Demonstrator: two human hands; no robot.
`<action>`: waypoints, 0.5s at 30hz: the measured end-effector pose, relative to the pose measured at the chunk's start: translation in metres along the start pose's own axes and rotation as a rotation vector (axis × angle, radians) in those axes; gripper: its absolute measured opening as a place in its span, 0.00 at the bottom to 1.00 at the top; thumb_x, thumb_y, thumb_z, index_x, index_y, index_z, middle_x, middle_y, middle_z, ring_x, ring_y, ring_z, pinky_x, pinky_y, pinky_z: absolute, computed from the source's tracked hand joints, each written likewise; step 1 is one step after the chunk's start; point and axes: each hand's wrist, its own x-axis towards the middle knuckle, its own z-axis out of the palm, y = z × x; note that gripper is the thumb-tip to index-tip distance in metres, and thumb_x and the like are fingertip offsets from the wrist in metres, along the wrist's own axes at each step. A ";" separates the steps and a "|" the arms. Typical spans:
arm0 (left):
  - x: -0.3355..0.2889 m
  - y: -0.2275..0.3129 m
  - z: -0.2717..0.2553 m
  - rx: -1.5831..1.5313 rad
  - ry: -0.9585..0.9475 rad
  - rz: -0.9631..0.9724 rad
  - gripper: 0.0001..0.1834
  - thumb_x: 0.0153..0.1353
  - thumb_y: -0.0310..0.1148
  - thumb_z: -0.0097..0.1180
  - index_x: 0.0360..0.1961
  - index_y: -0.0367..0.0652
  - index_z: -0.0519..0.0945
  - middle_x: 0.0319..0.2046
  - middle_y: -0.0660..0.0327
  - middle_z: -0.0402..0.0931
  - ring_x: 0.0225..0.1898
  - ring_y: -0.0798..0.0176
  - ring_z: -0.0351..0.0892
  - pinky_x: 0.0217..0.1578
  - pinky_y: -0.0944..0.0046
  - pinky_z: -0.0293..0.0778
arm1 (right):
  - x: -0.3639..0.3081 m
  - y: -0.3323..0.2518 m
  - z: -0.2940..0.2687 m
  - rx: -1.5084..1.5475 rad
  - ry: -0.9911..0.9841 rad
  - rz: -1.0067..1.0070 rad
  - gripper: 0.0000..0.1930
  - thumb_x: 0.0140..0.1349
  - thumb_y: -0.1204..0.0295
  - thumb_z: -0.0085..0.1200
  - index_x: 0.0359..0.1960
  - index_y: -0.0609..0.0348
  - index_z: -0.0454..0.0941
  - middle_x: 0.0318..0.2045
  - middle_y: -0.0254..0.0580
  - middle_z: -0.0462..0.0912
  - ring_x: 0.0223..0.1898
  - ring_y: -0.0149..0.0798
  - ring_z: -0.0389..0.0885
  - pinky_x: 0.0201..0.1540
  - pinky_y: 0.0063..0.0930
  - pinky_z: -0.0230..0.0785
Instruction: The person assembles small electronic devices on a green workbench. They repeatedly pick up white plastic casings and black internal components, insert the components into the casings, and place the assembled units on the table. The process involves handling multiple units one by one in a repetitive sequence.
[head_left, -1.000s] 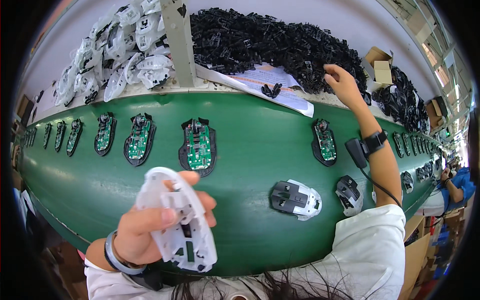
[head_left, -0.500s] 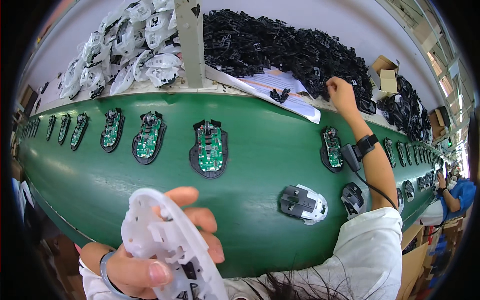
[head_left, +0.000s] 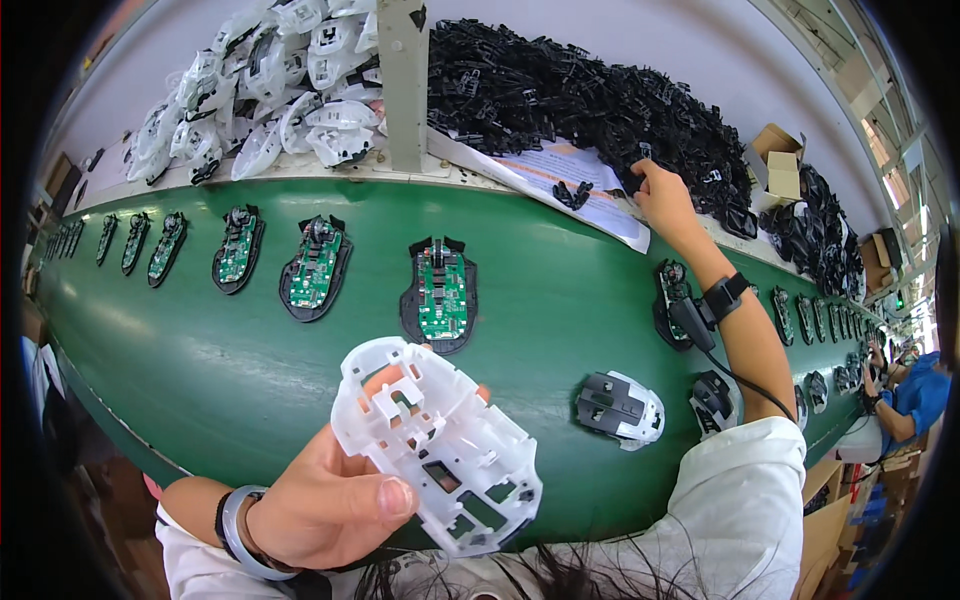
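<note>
My left hand [head_left: 345, 500] grips a translucent white mouse shell [head_left: 440, 440] by its left side, thumb in front and fingers behind. The shell's hollow inside, with its posts and cut-outs, faces me. At the far side of the green belt, my right hand [head_left: 665, 205] is at the front edge of a heap of small black plastic clips [head_left: 580, 105]. Its fingers are drawn together; whatever is between them is too small to make out. A pair of loose black clips [head_left: 572, 194] lies on a printed sheet [head_left: 610, 215] just left of that hand.
Mouse bases with green circuit boards [head_left: 441, 298] line the green belt [head_left: 530, 290]. A grey-and-white mouse shell [head_left: 620, 409] lies right of centre. White shells [head_left: 335, 130] are piled behind a post [head_left: 403, 90]. An open carton [head_left: 775, 165] stands back right; a co-worker in blue [head_left: 915, 395] is far right.
My left hand has turned the white shell so its inside faces me and moved it rightward. My right hand has shifted slightly left along the clip heap. The whole view has swung a little.
</note>
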 end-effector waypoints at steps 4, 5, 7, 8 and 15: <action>0.004 0.002 -0.021 0.114 -0.010 -0.031 0.50 0.43 0.32 0.71 0.66 0.53 0.55 0.57 0.51 0.64 0.56 0.48 0.70 0.39 0.57 0.82 | -0.004 -0.003 -0.002 0.043 0.220 -0.127 0.22 0.52 0.85 0.48 0.50 0.56 0.72 0.34 0.54 0.75 0.34 0.56 0.77 0.41 0.44 0.69; 0.010 0.002 -0.026 0.144 -0.005 0.005 0.50 0.43 0.30 0.71 0.66 0.54 0.54 0.56 0.52 0.65 0.53 0.51 0.73 0.28 0.67 0.83 | -0.004 -0.002 -0.005 0.022 0.211 -0.085 0.21 0.53 0.85 0.47 0.49 0.55 0.73 0.35 0.52 0.72 0.34 0.50 0.78 0.40 0.40 0.70; 0.019 0.007 -0.031 0.146 -0.043 -0.004 0.49 0.46 0.22 0.67 0.66 0.49 0.51 0.56 0.55 0.64 0.54 0.55 0.72 0.33 0.65 0.82 | -0.007 0.007 -0.006 0.193 0.174 0.002 0.20 0.53 0.84 0.49 0.48 0.55 0.75 0.32 0.48 0.72 0.31 0.45 0.77 0.38 0.35 0.70; 0.021 0.008 -0.032 0.147 -0.064 -0.008 0.49 0.47 0.17 0.65 0.66 0.47 0.50 0.56 0.56 0.64 0.54 0.57 0.72 0.36 0.63 0.82 | -0.008 0.010 -0.009 0.277 0.158 0.045 0.19 0.53 0.84 0.50 0.47 0.55 0.76 0.31 0.47 0.72 0.30 0.42 0.76 0.37 0.33 0.70; 0.056 0.002 -0.037 0.321 -0.067 0.288 0.48 0.41 0.20 0.69 0.62 0.47 0.54 0.58 0.58 0.63 0.60 0.58 0.65 0.58 0.58 0.66 | -0.050 -0.120 -0.066 0.719 0.046 0.048 0.11 0.64 0.70 0.51 0.37 0.66 0.80 0.27 0.32 0.81 0.30 0.20 0.73 0.32 0.14 0.63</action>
